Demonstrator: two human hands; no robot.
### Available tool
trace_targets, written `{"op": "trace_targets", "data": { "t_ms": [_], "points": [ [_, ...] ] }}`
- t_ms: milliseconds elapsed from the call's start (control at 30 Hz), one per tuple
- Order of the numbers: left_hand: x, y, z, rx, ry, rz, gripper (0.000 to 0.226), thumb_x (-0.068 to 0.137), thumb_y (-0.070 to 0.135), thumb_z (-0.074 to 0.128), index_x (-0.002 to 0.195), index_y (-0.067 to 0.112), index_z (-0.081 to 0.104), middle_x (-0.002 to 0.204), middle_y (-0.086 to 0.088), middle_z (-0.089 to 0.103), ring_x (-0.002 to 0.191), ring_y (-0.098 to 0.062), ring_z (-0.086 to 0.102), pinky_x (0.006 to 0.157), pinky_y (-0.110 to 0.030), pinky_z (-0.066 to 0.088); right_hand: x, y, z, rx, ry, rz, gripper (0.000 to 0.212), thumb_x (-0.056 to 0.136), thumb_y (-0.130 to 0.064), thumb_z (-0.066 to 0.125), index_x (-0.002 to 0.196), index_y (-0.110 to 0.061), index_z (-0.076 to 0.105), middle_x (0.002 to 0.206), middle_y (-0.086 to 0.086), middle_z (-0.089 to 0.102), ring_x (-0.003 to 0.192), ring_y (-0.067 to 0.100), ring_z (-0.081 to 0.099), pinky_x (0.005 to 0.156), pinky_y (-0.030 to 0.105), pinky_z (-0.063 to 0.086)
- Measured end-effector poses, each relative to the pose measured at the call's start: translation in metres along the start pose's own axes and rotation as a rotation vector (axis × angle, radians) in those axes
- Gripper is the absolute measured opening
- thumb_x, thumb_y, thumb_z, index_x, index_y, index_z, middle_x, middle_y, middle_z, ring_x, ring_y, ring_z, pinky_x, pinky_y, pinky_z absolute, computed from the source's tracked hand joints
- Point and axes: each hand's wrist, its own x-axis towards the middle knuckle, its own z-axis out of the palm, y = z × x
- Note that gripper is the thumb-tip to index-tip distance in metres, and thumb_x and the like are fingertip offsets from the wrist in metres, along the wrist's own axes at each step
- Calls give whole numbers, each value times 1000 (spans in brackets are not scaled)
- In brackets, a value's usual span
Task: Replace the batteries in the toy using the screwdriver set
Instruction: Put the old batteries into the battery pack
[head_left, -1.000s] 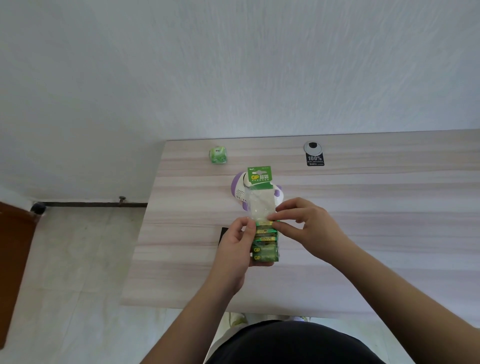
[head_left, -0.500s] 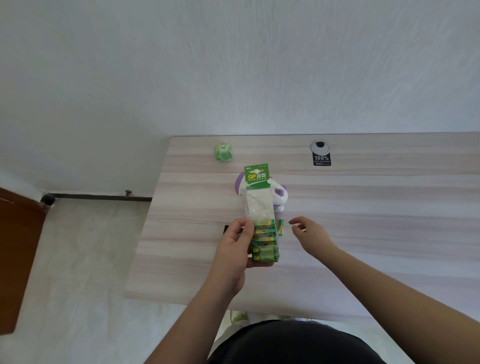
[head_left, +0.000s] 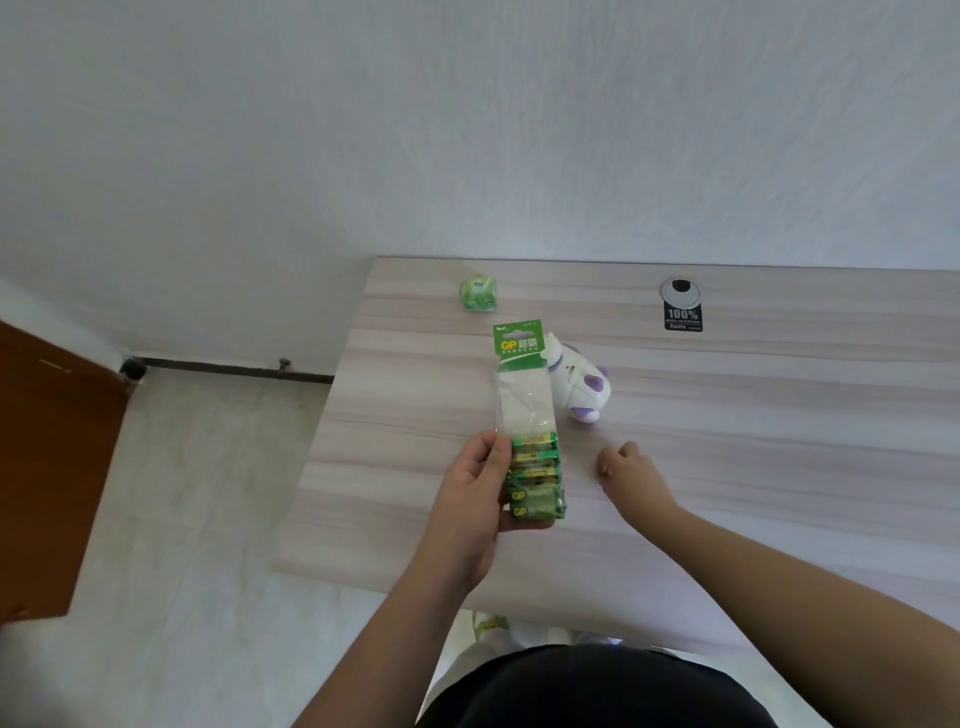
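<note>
Left hand (head_left: 475, 499): grips the battery pack (head_left: 530, 431) upright over the bench's (head_left: 779, 415) near left part; a loose grip could spill batteries.
Battery pack: clear sleeve, green header, green cells stacked low.
Toy (head_left: 576, 387): white and purple, lying just beyond the pack.
Right hand (head_left: 631, 475): fingers curled; contents cannot be told.

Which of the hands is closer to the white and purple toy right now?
Right. The right hand rests on the table just in front of the toy, with a small gap. The left hand is farther back to the left, holding the battery pack.
</note>
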Motion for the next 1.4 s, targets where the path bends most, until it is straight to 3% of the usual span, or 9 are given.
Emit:
{"op": "trace_targets", "data": {
  "t_ms": [67, 200, 367, 500, 733, 867, 1067, 1233, 1400],
  "points": [
    [2, 1, -2, -9, -7, -3, 24, 101, 27, 42, 106, 10, 57, 93, -11, 70, 79, -27, 69, 60, -41, 58, -6, 2, -5, 60, -13, 23, 18, 95, -13, 45, 110, -11, 55, 98, 6, 46, 88, 31, 55, 68, 30, 39],
    [6, 3, -2, -14, -26, -20, 27, 102, 29, 41, 110, 10, 58, 98, -12, 70, 81, -27, 70, 62, -43, 58, -32, -14, -36, 532, 22, 90, 21, 93, -20, 56, 112, -22, 49, 96, -2, 61, 81, 15, 62, 67, 29, 52],
    [14, 4, 2, -2, -48, -41, 28, 102, 32, 40, 110, 12, 59, 102, -16, 70, 82, -30, 70, 63, -43, 57, -79, -55, -105, 1102, 308, 61, 31, 89, -12, 66, 114, -22, 51, 98, -5, 69, 84, 7, 70, 74, 23, 57],
    [18, 4, 8, -1, -62, -51, 30, 102, 33, 40, 112, 10, 58, 106, -20, 68, 83, -32, 69, 62, -43, 57, -100, -89, -153, 1344, 440, -41, 29, 86, -3, 67, 109, -17, 55, 95, -6, 70, 86, 10, 71, 77, 23, 57],
    [21, 6, 13, 35, -98, -44, 28, 102, 33, 40, 114, 15, 59, 107, -15, 69, 88, -30, 71, 65, -45, 58, -107, -109, -167, 1296, 445, -81, 28, 82, -8, 73, 96, -21, 54, 92, -4, 72, 87, 12, 71, 75, 25, 55],
    [19, 7, 12, 89, -109, -36, 24, 102, 32, 41, 111, 20, 60, 104, -9, 71, 89, -26, 72, 66, -43, 59, -101, -108, -161, 1062, 485, -51, 28, 79, -22, 76, 94, -31, 54, 86, -12, 72, 83, 9, 66, 73, 27, 52],
    [19, 7, 13, 91, -100, -20, 23, 102, 30, 42, 112, 18, 59, 103, -10, 71, 88, -27, 72, 65, -43, 59, -100, -108, -158, 904, 510, -96, 28, 80, -26, 75, 91, -40, 54, 90, -18, 68, 90, -5, 59, 72, 7, 41],
    [19, 5, 13, 90, -76, -8, 24, 102, 29, 42, 114, 16, 58, 103, -12, 71, 86, -28, 72, 63, -41, 59, -100, -108, -149, 915, 515, -108, 27, 81, -22, 75, 92, -37, 55, 91, -17, 67, 91, -3, 60, 75, 8, 42],
    [20, 2, 13, 126, -60, -2, 23, 102, 30, 42, 115, 18, 56, 105, -10, 70, 86, -23, 73, 64, -39, 59, -98, -109, -146, 831, 539, -132, 32, 83, -22, 72, 95, -47, 56, 96, -18, 67, 95, 1, 59, 76, 3, 39]
  ]
}}
